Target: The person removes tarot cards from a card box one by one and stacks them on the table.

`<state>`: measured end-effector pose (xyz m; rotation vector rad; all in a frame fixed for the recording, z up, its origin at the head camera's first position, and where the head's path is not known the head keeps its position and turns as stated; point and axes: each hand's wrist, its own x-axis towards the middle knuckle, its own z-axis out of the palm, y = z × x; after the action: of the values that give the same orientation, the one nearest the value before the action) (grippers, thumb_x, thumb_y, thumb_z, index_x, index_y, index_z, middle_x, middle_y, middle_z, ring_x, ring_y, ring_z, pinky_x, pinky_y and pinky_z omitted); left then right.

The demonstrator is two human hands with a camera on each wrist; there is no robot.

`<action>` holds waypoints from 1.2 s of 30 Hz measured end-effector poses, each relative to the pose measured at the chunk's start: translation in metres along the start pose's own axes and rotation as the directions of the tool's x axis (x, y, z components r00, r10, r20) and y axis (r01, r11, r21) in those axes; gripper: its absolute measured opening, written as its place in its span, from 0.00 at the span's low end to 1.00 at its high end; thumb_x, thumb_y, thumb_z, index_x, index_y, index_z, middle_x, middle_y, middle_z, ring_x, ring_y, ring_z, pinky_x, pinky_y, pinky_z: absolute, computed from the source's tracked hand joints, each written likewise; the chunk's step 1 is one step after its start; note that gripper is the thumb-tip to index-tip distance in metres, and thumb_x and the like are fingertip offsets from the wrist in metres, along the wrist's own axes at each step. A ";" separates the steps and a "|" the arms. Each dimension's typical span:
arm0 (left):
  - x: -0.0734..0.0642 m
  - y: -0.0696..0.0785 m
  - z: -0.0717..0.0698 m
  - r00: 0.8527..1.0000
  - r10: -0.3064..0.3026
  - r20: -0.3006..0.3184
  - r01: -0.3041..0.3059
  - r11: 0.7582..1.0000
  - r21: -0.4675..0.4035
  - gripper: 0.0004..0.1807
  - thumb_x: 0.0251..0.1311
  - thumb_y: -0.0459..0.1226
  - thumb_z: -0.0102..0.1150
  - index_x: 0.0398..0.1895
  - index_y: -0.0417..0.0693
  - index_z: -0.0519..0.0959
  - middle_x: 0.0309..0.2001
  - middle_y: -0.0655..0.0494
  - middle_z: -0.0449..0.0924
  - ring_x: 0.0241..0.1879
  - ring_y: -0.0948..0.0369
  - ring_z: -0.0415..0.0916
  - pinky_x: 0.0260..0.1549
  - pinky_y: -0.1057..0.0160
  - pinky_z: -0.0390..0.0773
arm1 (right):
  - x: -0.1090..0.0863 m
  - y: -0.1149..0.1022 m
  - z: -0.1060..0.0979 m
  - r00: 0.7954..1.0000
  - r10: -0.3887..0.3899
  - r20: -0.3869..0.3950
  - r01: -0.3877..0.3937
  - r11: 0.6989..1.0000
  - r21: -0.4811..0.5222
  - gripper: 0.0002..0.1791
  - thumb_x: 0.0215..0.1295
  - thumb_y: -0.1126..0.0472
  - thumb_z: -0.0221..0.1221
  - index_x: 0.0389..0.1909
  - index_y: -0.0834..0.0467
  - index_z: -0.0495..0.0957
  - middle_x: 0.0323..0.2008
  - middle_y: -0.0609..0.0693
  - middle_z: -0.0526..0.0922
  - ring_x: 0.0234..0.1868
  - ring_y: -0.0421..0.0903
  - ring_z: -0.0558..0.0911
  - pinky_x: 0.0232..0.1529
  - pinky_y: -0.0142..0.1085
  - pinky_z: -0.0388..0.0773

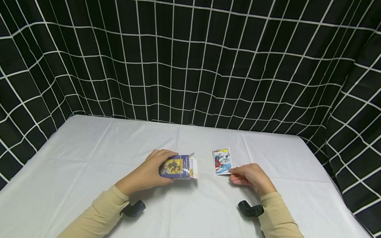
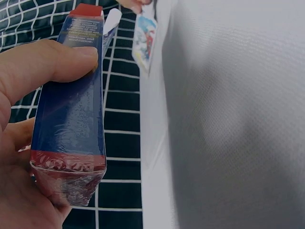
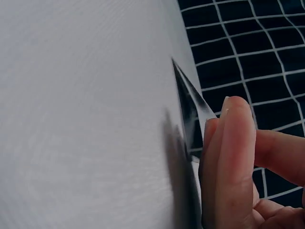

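My left hand (image 1: 153, 170) grips a blue tarot card box (image 1: 175, 167) with a yellow picture on its front. The box's right end has its flaps open, and part of a card or inner flap shows there. In the left wrist view the thumb presses along the box's narrow blue side (image 2: 71, 114), and clear wrap crinkles at its red end. To the right, my right hand (image 1: 251, 177) pinches the lower right corner of a colourful tarot card (image 1: 222, 161), perhaps a few stacked. In the right wrist view the card (image 3: 190, 114) is seen nearly edge-on, tilted above the cloth.
A white cloth (image 1: 89, 172) with fold creases covers the table. Black curtains with a white grid (image 1: 190, 66) stand behind and at both sides. Dark wrist cameras (image 1: 251, 209) sit on both wrists beside the beige sleeves (image 1: 279, 215).
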<state>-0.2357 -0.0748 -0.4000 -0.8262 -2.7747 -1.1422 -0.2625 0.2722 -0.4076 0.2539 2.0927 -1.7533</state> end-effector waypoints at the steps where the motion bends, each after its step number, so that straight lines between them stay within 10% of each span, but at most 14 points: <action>1: 0.000 0.000 0.000 1.000 -0.001 0.001 0.001 1.000 0.000 0.43 0.44 0.36 0.76 0.68 0.46 0.71 0.66 0.51 0.73 0.62 0.54 0.66 0.65 0.47 0.65 | 0.000 0.001 0.000 1.000 0.006 -0.006 -0.006 1.000 -0.011 0.08 0.65 0.69 0.58 0.39 0.72 0.74 0.18 0.46 0.84 0.21 0.35 0.84 0.29 0.26 0.82; 36: 0.000 0.001 0.001 1.000 -0.017 0.006 0.017 1.000 -0.008 0.43 0.44 0.36 0.77 0.68 0.47 0.71 0.66 0.52 0.73 0.63 0.54 0.66 0.66 0.46 0.65 | 0.001 0.008 0.010 0.989 0.001 -0.146 -0.026 0.985 -0.172 0.07 0.61 0.69 0.62 0.32 0.68 0.73 0.12 0.45 0.80 0.14 0.35 0.80 0.20 0.28 0.80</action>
<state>-0.2346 -0.0739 -0.3999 -0.8103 -2.7891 -1.1560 -0.2582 0.2637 -0.4163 0.3544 2.3256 -1.5743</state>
